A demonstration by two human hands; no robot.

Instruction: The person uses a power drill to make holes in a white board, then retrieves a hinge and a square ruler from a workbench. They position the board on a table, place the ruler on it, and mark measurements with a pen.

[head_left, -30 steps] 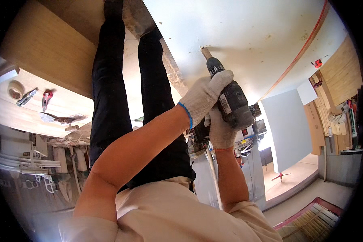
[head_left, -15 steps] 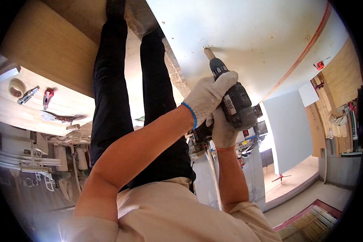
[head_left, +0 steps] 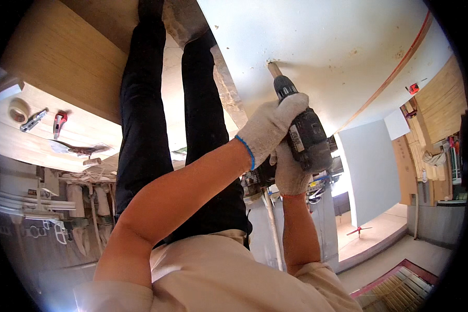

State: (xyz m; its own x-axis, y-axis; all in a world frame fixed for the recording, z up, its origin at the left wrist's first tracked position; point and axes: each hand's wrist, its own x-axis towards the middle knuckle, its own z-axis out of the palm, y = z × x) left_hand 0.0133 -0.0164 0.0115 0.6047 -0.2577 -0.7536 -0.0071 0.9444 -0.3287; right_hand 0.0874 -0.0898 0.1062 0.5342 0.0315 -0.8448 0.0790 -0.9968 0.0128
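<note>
Both my hands, in white knit gloves, hold a black cordless drill (head_left: 311, 140). My left hand (head_left: 273, 125), with a blue cuff, is closed round the front of the body just behind the chuck. Lower down, my right hand (head_left: 291, 174), with an orange cuff, is wrapped round the handle; its fingers are partly hidden. From the chuck sticks a short tan rod-like bit (head_left: 274, 69), whose tip meets a large white panel (head_left: 327, 36). A few crumbs lie round that spot, and several small marks dot the panel.
On a pale wooden board at left lie a tape roll (head_left: 19, 111), a grey utility knife (head_left: 34, 120) and a red one (head_left: 60, 124). A curved red-edged strip (head_left: 387, 78) crosses the panel, near a red tape measure (head_left: 413, 89). Stacked timber (head_left: 426, 156) stands at right.
The drill stays against the panel in both hands, in nearly the same pose. The panel and surroundings have shifted slightly in view.
</note>
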